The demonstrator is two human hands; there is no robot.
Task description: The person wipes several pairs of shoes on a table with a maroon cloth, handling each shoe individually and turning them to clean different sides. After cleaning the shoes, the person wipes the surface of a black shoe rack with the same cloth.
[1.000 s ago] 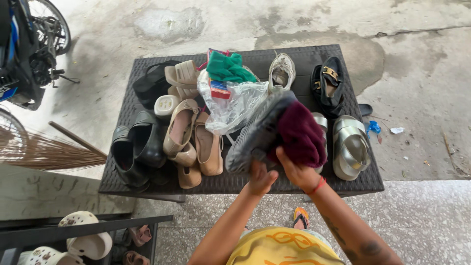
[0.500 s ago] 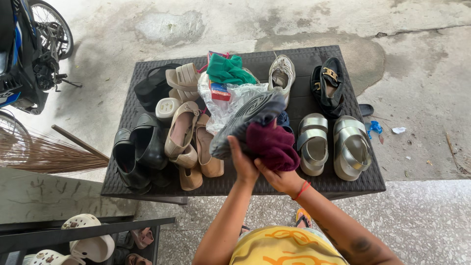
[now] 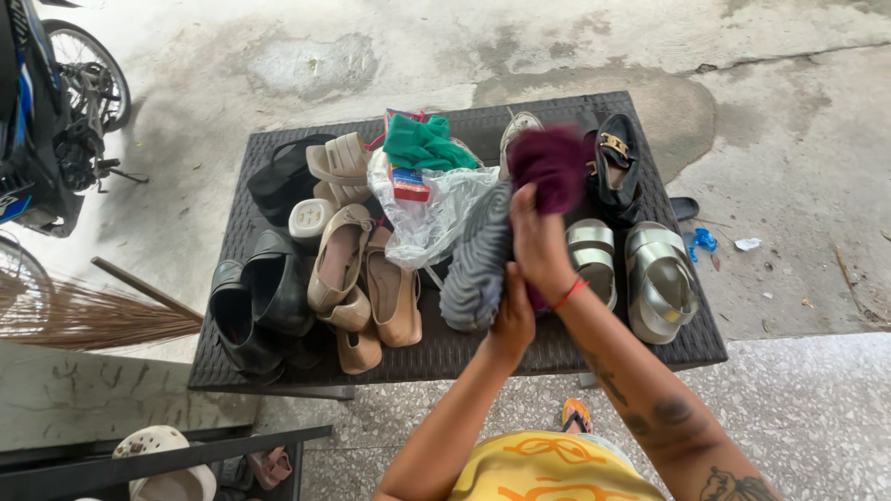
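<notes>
Left hand: the left hand (image 3: pixel 513 315) is closed round the lower end of a grey shoe (image 3: pixel 478 264), raised above the table's near edge.
Right hand: the right hand (image 3: pixel 538 243) grips a maroon cloth (image 3: pixel 549 165) and presses it against the shoe's upper part; a red band circles the wrist.
Grey shoe: upright, sole ridges facing left, just beside a clear bag (image 3: pixel 436 209).
Table: dark woven table (image 3: pixel 464 348) on concrete.
Left side: black shoes (image 3: pixel 260 306) at the near-left corner; beige sandals (image 3: pixel 357 278) beside them.
Right side: silver sandals (image 3: pixel 640 274) near the right edge; a black loafer (image 3: pixel 614 167) behind them.
Far edge: green cloth (image 3: pixel 422 144).
Surroundings: broom (image 3: pixel 93 315) left of the table.
</notes>
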